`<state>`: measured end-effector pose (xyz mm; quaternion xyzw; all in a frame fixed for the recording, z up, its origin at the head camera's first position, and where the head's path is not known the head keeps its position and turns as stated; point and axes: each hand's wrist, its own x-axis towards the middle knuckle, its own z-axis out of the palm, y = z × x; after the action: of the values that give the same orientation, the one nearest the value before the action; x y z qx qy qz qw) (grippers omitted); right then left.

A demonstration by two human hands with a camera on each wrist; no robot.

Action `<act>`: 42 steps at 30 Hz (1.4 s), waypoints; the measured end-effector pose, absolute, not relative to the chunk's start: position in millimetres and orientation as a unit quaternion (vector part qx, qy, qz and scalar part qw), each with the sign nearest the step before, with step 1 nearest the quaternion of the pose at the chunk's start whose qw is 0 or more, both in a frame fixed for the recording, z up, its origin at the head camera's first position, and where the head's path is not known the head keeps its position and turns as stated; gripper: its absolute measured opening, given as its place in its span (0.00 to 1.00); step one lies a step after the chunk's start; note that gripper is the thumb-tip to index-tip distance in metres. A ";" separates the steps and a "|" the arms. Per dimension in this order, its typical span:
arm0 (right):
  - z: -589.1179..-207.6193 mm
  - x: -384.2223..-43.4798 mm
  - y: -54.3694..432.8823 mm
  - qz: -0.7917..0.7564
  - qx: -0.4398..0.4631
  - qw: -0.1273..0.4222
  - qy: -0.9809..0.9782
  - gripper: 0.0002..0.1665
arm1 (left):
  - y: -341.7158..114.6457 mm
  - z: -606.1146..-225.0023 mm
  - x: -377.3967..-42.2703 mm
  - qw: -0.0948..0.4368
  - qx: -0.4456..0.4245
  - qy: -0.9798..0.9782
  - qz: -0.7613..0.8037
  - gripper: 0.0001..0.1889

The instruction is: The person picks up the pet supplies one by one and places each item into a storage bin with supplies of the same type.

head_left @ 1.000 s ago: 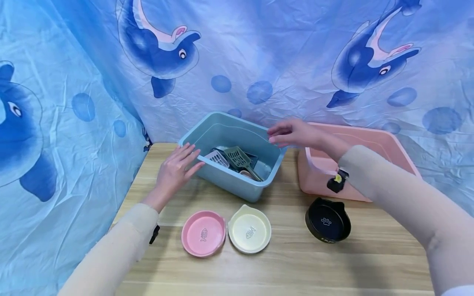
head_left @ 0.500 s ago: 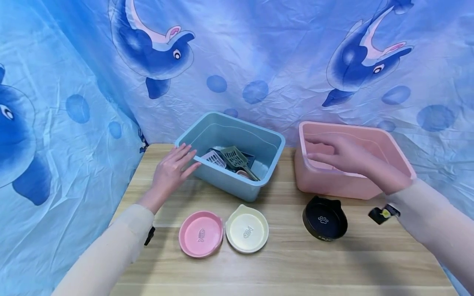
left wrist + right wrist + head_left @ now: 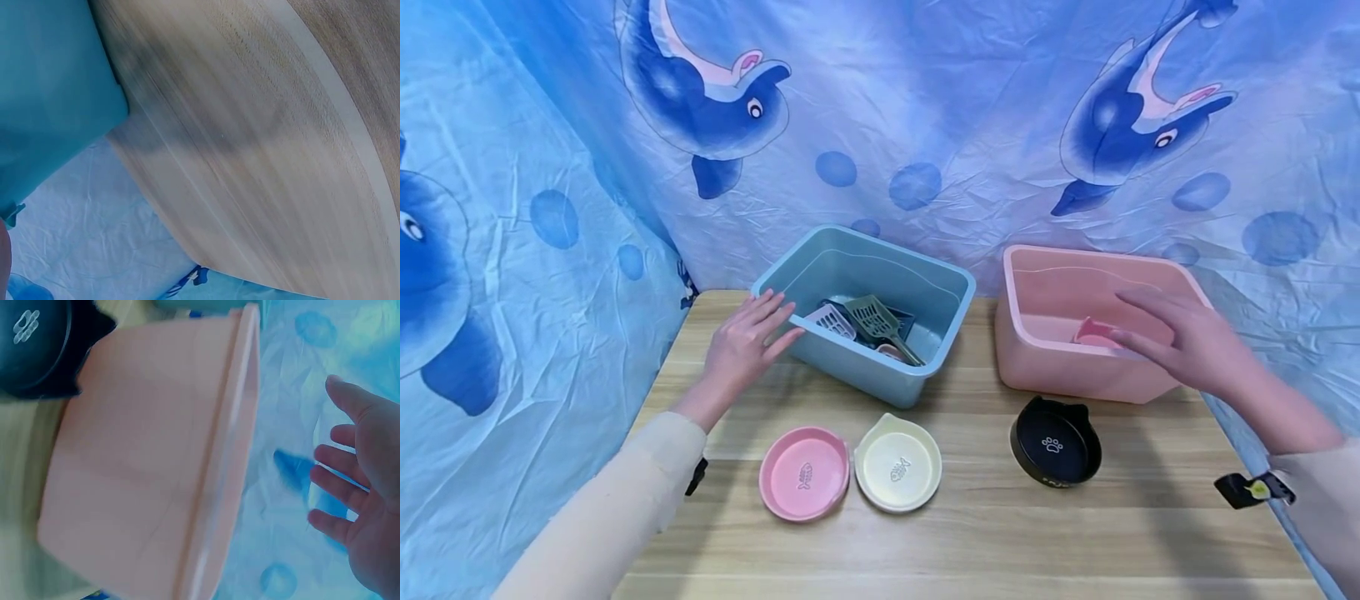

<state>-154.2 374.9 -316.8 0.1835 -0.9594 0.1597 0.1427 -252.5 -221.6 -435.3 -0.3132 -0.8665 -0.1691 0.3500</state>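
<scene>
Left: your left hand (image 3: pixel 745 337) was at the near-left corner of the blue plastic bin (image 3: pixel 857 367), fingers extended and relaxed along its rim; you could not tell from these views how firmly they touched. In the bin lay a green slotted scoop (image 3: pixel 872 317), its handle slanting toward the near wall, with a pale slotted scoop (image 3: pixel 832 322) beside it and darker pieces partly hidden beneath.

Right: your right hand (image 3: pixel 1202 342) was wide, thumb and fingers spread, above the near-right part of the pink plastic bin (image 3: pixel 1060 365); your right wrist view showed it apart from the rim. A small pink item (image 3: pixel 1094 330) sat inside that bin, its shape partly hidden by the wall.

Nearer you on the wooden table (image 3: pixel 985 542): a pink bowl (image 3: pixel 805 473) just beside a cream bowl (image 3: pixel 898 462), both with fishbone marks; a black paw-print bowl (image 3: pixel 1056 443) stood in front of the pink bin.
</scene>
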 end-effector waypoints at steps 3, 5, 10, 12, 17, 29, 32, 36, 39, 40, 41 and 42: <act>-324.0 -144.6 389.9 0.144 0.153 0.143 -0.967 0.41 | -222.3 -434.3 -252.2 0.339 -0.307 -0.873 -0.167 0.29; -330.7 -138.4 399.5 0.134 0.147 0.159 -0.967 0.41 | -222.5 -433.5 -251.9 0.332 -0.303 -0.878 -0.165 0.30; -349.2 -126.0 421.3 0.097 0.153 0.217 -0.959 0.41 | -222.4 -431.6 -251.9 0.320 -0.299 -0.884 -0.162 0.30; -355.8 -123.1 429.3 0.088 0.158 0.233 -0.956 0.43 | -222.3 -430.9 -251.9 0.319 -0.299 -0.884 -0.161 0.31; -372.7 -117.6 447.2 0.076 0.157 0.243 -0.954 0.44 | -222.3 -428.5 -251.3 0.318 -0.305 -0.883 -0.158 0.32; -404.7 -115.8 459.6 0.078 0.136 0.274 -0.949 0.60 | -223.7 -429.1 -251.5 0.327 -0.314 -0.877 -0.160 0.31; -410.5 -115.1 459.9 0.083 0.126 0.283 -0.947 0.60 | -223.4 -428.4 -251.2 0.326 -0.315 -0.877 -0.158 0.30; -419.4 -114.2 461.1 0.088 0.110 0.294 -0.945 0.60 | -222.8 -427.8 -250.4 0.326 -0.313 -0.878 -0.156 0.31; -426.0 -115.3 461.3 0.098 0.109 0.311 -0.939 0.59 | -222.4 -427.4 -250.0 0.326 -0.311 -0.879 -0.158 0.30; -427.8 -115.8 461.2 0.101 0.109 0.317 -0.937 0.59 | -222.4 -427.4 -250.2 0.325 -0.310 -0.879 -0.157 0.30; -429.5 -116.3 461.2 0.104 0.108 0.322 -0.935 0.58 | -222.3 -427.3 -250.3 0.324 -0.309 -0.881 -0.156 0.30; -430.9 -116.9 461.1 0.106 0.109 0.329 -0.932 0.57 | -222.3 -427.1 -250.3 0.322 -0.308 -0.882 -0.156 0.30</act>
<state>-116.9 461.1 -430.9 0.1086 -0.9322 0.1061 0.3285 -250.3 -222.3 -427.1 -0.3082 -0.8815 -0.1560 0.3219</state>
